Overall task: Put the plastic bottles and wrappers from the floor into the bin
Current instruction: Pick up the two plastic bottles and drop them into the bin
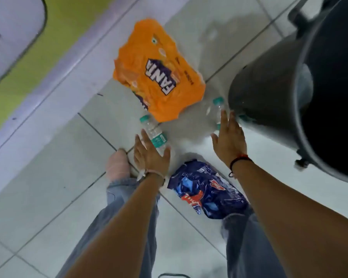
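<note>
A big orange Fanta wrapper [159, 71] lies on the white tiled floor ahead of me. Two clear plastic bottles with green caps lie below it. My left hand [151, 155] hovers open over the lower end of the left bottle [153, 131]. My right hand [229, 137] is spread open over the right bottle [216, 109], hiding its lower half. A crumpled dark blue wrapper [207, 189] lies between my legs, partly under my right knee. The dark grey bin [269, 93] stands at the right, its open mouth facing me.
My bare left foot [118, 163] and jeans-clad legs stand at the bottom. A green and grey strip with a dark-edged panel [28, 57] runs along the left. A dark stand [299, 13] is behind the bin. A black cable [173, 275] lies at the bottom edge.
</note>
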